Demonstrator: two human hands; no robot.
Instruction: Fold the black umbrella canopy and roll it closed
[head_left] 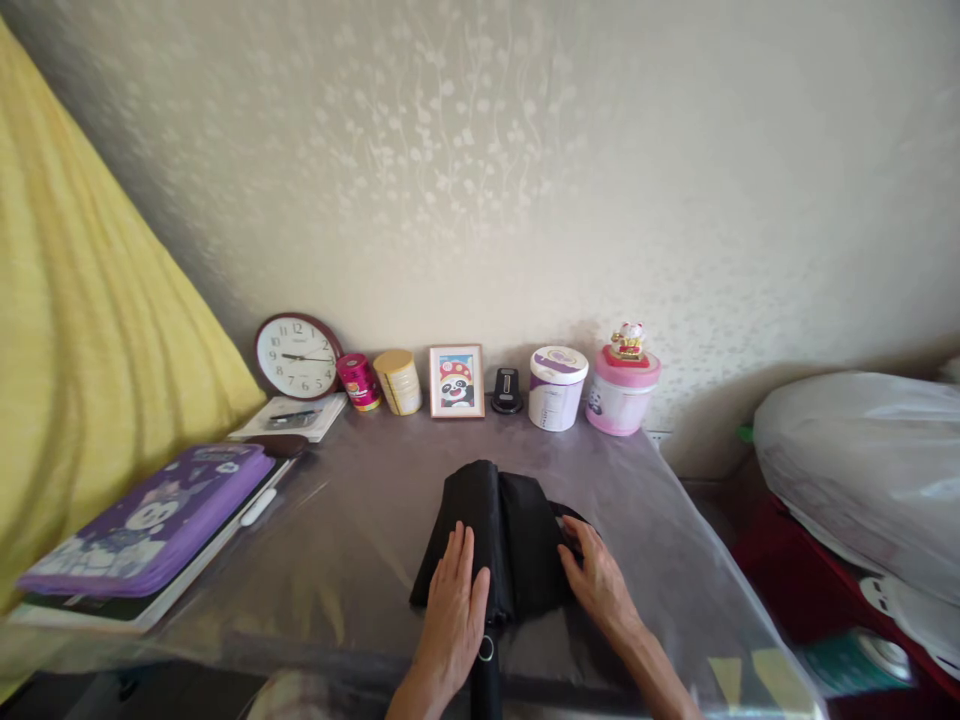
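Collapsed black umbrella point(499, 530), canopy loose and rumpled.
Your left hand point(454, 610) presses flat on it, fingers together; your right hand point(596, 580) pinches a fold.

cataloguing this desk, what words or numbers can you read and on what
"12" and the other hour numbers round the dial: clock
Small print under the 12: too small to read
Labels on pink tin, yellow tin, white tub, pink tub: blurred
Print on purple case: blurred
Umbrella: no text shows
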